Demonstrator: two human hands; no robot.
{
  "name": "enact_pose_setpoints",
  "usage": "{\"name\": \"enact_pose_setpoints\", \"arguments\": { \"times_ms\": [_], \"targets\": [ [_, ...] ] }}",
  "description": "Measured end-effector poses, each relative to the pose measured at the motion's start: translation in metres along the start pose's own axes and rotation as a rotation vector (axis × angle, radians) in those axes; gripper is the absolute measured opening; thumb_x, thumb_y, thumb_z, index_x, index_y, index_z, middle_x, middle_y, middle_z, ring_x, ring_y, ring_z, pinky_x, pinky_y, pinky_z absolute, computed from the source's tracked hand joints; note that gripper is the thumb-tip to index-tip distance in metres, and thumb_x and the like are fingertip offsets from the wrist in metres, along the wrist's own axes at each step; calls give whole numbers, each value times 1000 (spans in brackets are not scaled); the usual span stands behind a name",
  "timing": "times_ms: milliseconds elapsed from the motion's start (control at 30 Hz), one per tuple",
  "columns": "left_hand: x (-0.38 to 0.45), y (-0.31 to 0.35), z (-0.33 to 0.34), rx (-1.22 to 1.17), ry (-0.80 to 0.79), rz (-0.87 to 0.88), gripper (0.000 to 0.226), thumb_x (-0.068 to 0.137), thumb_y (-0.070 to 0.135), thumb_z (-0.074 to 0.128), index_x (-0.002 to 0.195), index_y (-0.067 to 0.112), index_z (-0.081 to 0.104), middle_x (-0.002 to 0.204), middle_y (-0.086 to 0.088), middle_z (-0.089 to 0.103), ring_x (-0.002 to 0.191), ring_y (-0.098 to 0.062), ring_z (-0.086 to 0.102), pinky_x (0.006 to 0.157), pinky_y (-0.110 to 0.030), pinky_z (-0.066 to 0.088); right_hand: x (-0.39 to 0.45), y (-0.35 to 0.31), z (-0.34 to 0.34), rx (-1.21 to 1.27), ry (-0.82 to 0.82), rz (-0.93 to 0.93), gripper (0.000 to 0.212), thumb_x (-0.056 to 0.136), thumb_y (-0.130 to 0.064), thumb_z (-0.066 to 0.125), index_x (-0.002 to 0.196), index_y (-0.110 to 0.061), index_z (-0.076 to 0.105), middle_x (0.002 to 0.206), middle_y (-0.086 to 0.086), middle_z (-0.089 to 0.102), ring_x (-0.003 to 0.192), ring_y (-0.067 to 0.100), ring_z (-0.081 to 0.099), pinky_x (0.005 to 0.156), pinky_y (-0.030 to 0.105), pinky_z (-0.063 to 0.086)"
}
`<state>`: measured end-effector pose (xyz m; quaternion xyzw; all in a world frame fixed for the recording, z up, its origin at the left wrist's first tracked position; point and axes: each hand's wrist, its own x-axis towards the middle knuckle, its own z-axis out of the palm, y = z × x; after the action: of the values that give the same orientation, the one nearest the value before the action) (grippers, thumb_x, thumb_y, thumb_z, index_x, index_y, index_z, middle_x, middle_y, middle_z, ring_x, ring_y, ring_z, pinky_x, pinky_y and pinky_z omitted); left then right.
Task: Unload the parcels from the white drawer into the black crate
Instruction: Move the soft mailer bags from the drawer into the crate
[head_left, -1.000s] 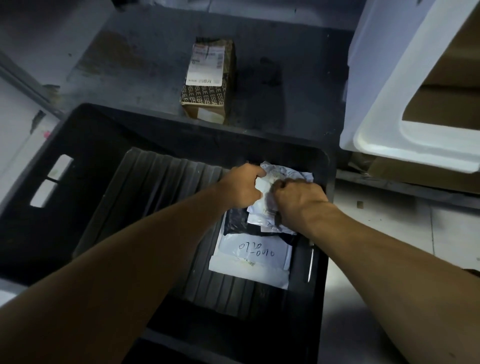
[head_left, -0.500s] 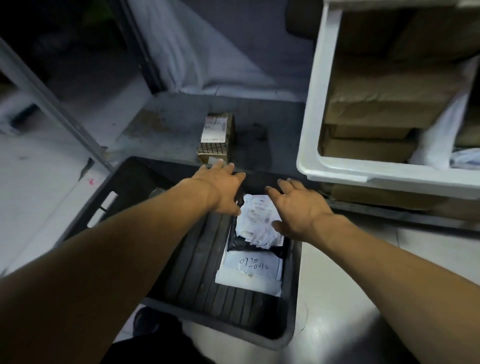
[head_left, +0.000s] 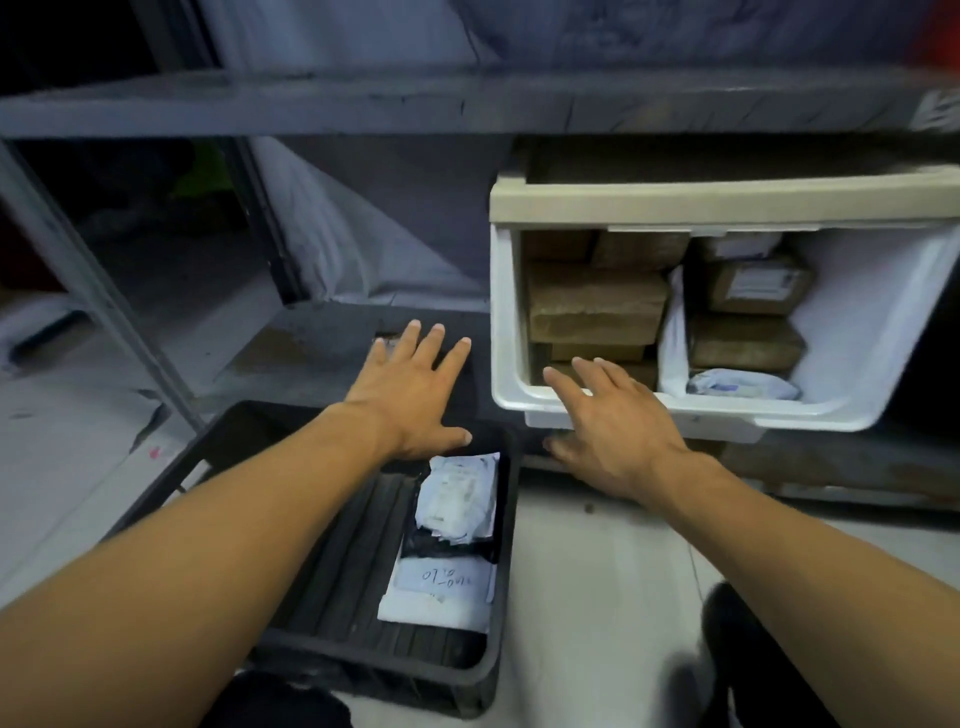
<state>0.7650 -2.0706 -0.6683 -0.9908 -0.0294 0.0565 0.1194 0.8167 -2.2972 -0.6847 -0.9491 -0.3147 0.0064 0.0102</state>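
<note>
Grey metal shelving (head_left: 363, 104) over pale floor. White drawer (head_left: 675, 410), right, pulled out: brown parcels (head_left: 597, 306) stacked inside, 1 white bag (head_left: 740, 385). Black crate (head_left: 498, 670) on floor below-left: 2 white parcels (head_left: 457, 501) along its right wall. Left hand (head_left: 410, 395) and right hand (head_left: 618, 431): fingers spread, holding nothing, between crate and drawer.
</note>
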Motion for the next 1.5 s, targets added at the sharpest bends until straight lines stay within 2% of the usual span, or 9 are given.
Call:
{"name": "enact_pose_setpoints", "arguments": {
  "times_ms": [267,500,733,800,967,1100,1200,1367,1500],
  "targets": [
    [17,62,-26,-78,147,101,100,91,69,50,162,24,-4,171,-9,-3,157,-31,-6,124,-55,8,-19,73,-17,1,37,222,75,97,-49,54,159,-22,24,159,10,33,146,32,29,113,46,38],
    [69,111,-33,-92,193,169,92,96,60,51,163,23,0,170,-10,-6,156,-32,-7,126,-52,11,5,126,-3,159,48,404,69,98,-45,57,155,-19,28,154,12,39,142,34,35,108,46,40],
    [141,147,-23,-55,328,163,85,94,47,58,160,25,9,168,-15,-13,154,-41,-12,121,-64,13,62,158,17,412,144,565,64,97,-36,63,148,-9,36,142,20,46,127,40,51,100,44,45],
    [159,152,-20,-54,372,152,83,92,45,60,158,27,13,168,-14,-13,154,-41,-13,118,-66,13,76,160,23,398,180,569,59,97,-37,64,144,-10,40,139,19,45,123,39,54,96,42,46],
    [190,162,-6,-65,433,138,103,88,41,65,160,33,-9,167,-16,-11,154,-40,-10,116,-72,4,102,158,40,150,201,534,47,96,-50,63,126,-15,56,127,13,51,104,30,61,74,37,42],
    [196,161,5,-52,496,140,108,84,39,70,160,33,-6,167,-19,-3,154,-42,-2,114,-74,4,116,153,45,75,244,552,34,95,-43,67,118,-18,64,125,10,54,105,31,61,72,36,37],
    [195,157,4,-31,485,144,109,84,40,70,160,34,-8,168,-18,-5,154,-41,-3,115,-72,5,121,154,44,217,336,622,25,97,-34,63,114,-16,65,118,10,61,101,30,62,73,36,39],
    [189,152,-9,-80,407,161,105,86,39,67,160,36,-8,168,-13,-10,155,-37,-8,117,-71,3,106,164,29,719,504,589,14,99,-25,58,103,-14,67,97,5,63,83,22,56,72,31,41],
    [180,147,-25,-131,250,197,99,90,42,64,160,38,-5,168,-9,-17,154,-34,-18,118,-68,-1,76,173,4,1036,579,559,25,97,-16,57,73,-20,51,67,-6,49,62,11,45,55,27,34]
  ]
}}
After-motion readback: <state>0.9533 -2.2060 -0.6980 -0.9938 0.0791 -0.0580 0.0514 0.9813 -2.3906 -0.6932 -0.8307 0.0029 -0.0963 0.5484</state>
